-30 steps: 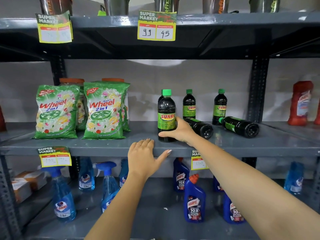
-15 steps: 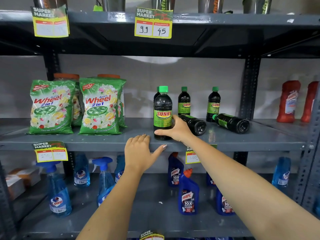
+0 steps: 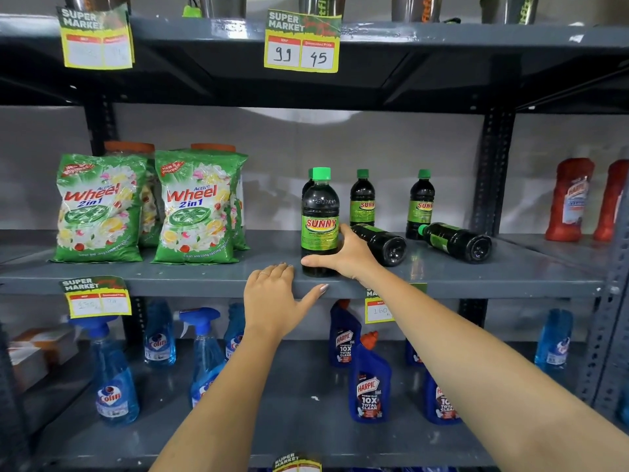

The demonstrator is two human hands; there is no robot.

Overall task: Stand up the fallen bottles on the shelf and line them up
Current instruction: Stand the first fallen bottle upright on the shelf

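We see the right hand wrapped round the lower part of the front bottle, thumb across the front near the base, fingers behind, so it is closed on that bottle. We read this as settling it upright at the front of the shelf, likely as the first in the row. The left hand lies flat on the shelf edge, fingers together, thumb spread out, holding nothing; we judge it steadies the reach.

The bottles are dark, nearly black, with green caps and green-yellow labels reading SUNNY. The held one stands straight, label facing us. Another bottle stands right behind it, mostly hidden; only its cap and shoulder show. Two more standing bottles sit further back toward the wall, well apart from each other.

Two fallen bottles remain. The nearer fallen bottle lies just beside the right hand, base toward us, neck pointing back; we cannot tell if the hand touches it. The second fallen bottle lies to its right, cap toward the left, base toward us.

Detergent bags stand to the left on the same shelf, apart from the bottles. We judge the task as partly done: two bottles to raise, then the row to even out, since the standing ones are not lined up yet.
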